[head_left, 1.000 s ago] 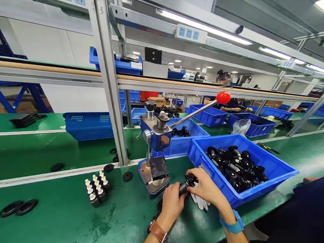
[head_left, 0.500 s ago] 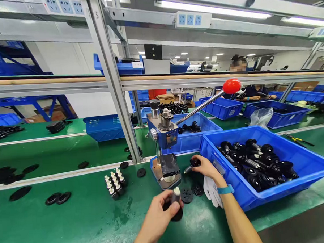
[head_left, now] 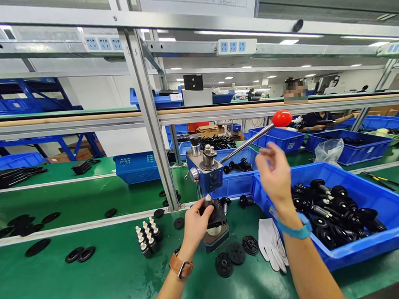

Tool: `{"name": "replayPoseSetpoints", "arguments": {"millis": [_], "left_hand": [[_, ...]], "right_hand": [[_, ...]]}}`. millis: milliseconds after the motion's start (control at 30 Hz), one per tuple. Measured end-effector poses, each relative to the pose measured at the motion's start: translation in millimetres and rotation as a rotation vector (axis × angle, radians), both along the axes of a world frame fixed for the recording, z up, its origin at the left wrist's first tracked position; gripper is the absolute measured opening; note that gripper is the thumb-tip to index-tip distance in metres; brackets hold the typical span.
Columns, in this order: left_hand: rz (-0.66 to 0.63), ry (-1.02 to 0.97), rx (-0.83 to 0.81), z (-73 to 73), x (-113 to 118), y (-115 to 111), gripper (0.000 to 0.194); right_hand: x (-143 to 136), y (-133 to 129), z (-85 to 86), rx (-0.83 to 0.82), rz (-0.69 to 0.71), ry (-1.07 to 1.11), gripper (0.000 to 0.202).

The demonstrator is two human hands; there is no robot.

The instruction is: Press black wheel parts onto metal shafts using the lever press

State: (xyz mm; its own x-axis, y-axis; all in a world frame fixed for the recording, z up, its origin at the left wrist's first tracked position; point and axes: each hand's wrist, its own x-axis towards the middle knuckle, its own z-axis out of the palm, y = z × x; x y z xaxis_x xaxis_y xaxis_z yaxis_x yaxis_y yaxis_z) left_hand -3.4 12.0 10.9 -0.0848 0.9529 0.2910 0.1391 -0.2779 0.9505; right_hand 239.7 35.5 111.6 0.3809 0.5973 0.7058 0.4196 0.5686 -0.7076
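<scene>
My left hand (head_left: 196, 225) pinches a small black cylindrical part (head_left: 208, 203) with a pale tip. It stands upright at the black plate (head_left: 219, 215) of a blue hand press (head_left: 210, 178), below the ram. My right hand (head_left: 275, 176) is raised in front of the press lever (head_left: 247, 142), below its red knob (head_left: 282, 118), and does not touch it. Its fingers are loosely bent, apart and slightly blurred, with nothing seen in them. Behind the press plate lies a black part with a metal shaft (head_left: 225, 206); another black part (head_left: 246, 201) lies right of it.
Several pale-tipped black cylinders (head_left: 148, 237) stand grouped at left. Three black discs (head_left: 236, 253) and a white glove (head_left: 270, 244) lie before the press. A blue bin (head_left: 368, 245) of black parts stands at right. An upright metal post (head_left: 154, 125) rises left of the press.
My left hand has brought the pale-tipped part up to the press. My right hand has let go of a black part beside the press and risen towards the lever. The view has shifted.
</scene>
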Motion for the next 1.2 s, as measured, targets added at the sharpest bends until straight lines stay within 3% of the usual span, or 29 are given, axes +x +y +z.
{"name": "replayPoseSetpoints", "arguments": {"millis": [67, 133, 200, 233, 300, 433, 533, 600, 900, 1100, 1200], "left_hand": [[-0.015, 0.003, 0.011, -2.8, 3.7, 9.1, 0.039], [-0.048, -0.010, 0.025, -6.0, 6.0, 14.3, 0.039], [-0.065, -0.011, 0.037, -8.6, 6.9, 16.9, 0.039], [-0.072, -0.005, 0.039, -9.5, 7.0, 17.5, 0.038], [-0.078, 0.008, 0.037, -10.3, 6.3, 17.8, 0.036], [-0.101, 0.030, 0.017, -10.1, 4.7, 16.1, 0.035], [-0.107, 0.049, 0.015, -9.9, 4.7, 14.1, 0.035], [-0.102, 0.053, 0.012, -8.8, 4.8, 13.6, 0.036], [-0.064, 0.175, 0.032, 7.3, 0.4, 13.8, 0.035], [-0.075, 0.146, 0.025, 6.6, 2.9, 15.5, 0.031], [-0.078, 0.133, 0.018, 7.2, -2.4, 15.8, 0.034]], "right_hand": [[-5.8, -4.2, 62.7, 0.202, 0.110, 0.150, 0.055], [-10.5, -3.9, 110.5, 0.229, 0.252, 0.207, 0.044], [-12.2, -4.9, 134.2, 0.210, 0.303, 0.231, 0.037], [-11.7, -8.8, 135.9, 0.202, 0.284, 0.233, 0.036], [-7.7, -26.1, 120.3, 0.185, 0.147, 0.202, 0.034], [4.9, -80.3, 43.6, -0.051, -0.219, 0.115, 0.031], [8.7, -100.3, -9.2, -0.162, -0.204, 0.254, 0.034], [7.0, -99.5, -27.0, -0.102, -0.184, 0.324, 0.034], [-0.9, -90.4, -30.5, -0.011, -0.301, 0.278, 0.028], [-2.4, -91.3, -42.4, 0.011, -0.367, 0.217, 0.027], [0.7, -91.9, -29.9, -0.006, -0.316, 0.196, 0.032]]}}
